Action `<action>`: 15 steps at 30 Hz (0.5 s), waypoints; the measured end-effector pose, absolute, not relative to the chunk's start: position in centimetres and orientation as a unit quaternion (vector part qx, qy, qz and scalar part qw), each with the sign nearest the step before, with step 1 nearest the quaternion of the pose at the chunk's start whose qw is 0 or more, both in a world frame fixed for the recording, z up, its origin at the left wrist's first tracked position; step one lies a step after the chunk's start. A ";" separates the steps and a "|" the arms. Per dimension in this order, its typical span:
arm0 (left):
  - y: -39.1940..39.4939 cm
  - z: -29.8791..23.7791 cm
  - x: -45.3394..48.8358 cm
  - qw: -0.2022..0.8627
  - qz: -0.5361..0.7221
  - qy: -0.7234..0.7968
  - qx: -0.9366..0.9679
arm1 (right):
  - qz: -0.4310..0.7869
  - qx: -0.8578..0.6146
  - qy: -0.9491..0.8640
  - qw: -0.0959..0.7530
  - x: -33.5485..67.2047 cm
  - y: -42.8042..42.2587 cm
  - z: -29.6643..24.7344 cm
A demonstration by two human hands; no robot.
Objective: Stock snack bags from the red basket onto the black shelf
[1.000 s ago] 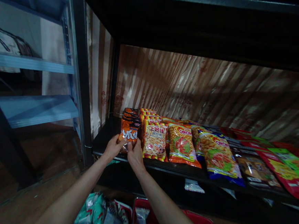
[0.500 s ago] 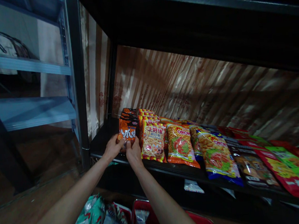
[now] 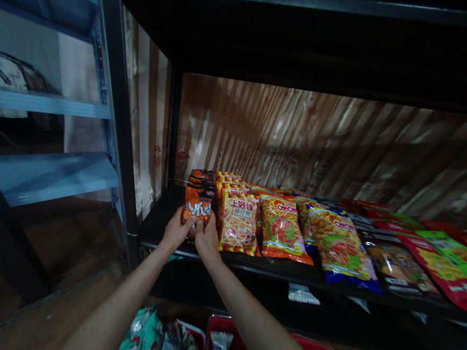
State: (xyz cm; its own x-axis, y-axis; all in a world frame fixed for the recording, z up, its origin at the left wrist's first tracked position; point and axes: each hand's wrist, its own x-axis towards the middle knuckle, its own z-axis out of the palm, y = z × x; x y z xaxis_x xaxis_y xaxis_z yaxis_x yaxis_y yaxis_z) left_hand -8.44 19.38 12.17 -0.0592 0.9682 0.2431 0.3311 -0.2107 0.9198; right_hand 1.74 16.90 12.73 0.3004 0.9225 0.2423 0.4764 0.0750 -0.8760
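An orange and black snack bag point(image 3: 199, 202) stands upright at the left end of the black shelf point(image 3: 152, 224). My left hand point(image 3: 177, 229) grips its lower left side, and my right hand point(image 3: 207, 235) grips its lower right side with the thumb on the front. Behind it are several more orange and black bags point(image 3: 201, 176). Just right of my right hand stands a yellow and red prawn-cracker bag point(image 3: 238, 223) with similar bags in a row behind it. The fingers behind the held bag are hidden.
Further right along the shelf are an orange noodle-snack bag point(image 3: 284, 227), a blue and yellow snack bag point(image 3: 342, 242), brown bags point(image 3: 398, 262) and green packets point(image 3: 462, 254). Below are red baskets point(image 3: 311, 347) and teal packages point(image 3: 139, 339). A black post point(image 3: 122, 124) rises at left.
Both hands stay on the orange and black bag, with only a slight shift. The bag remains in nearly the same place on the shelf.
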 end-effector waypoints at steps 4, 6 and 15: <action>19.0 12.6 -8.5 0.318 0.477 0.552 0.605 | 0.212 -0.637 -0.542 0.505 1.7 16.6 12.6; 18.7 12.6 -8.5 0.317 0.472 0.556 0.607 | 0.195 -0.630 -0.548 0.514 1.7 16.5 12.4; 21.8 12.7 -9.6 0.419 0.596 0.478 0.490 | 0.158 -0.614 -0.558 0.535 1.6 16.7 11.7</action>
State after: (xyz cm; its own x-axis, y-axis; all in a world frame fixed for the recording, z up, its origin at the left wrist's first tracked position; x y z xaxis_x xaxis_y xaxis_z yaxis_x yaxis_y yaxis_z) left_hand -9.56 21.79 12.67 -0.1675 0.9686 0.1837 -0.0310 -0.1914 0.9810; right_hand 1.61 16.66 11.68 0.3277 0.8545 0.4030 0.5167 0.1950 -0.8337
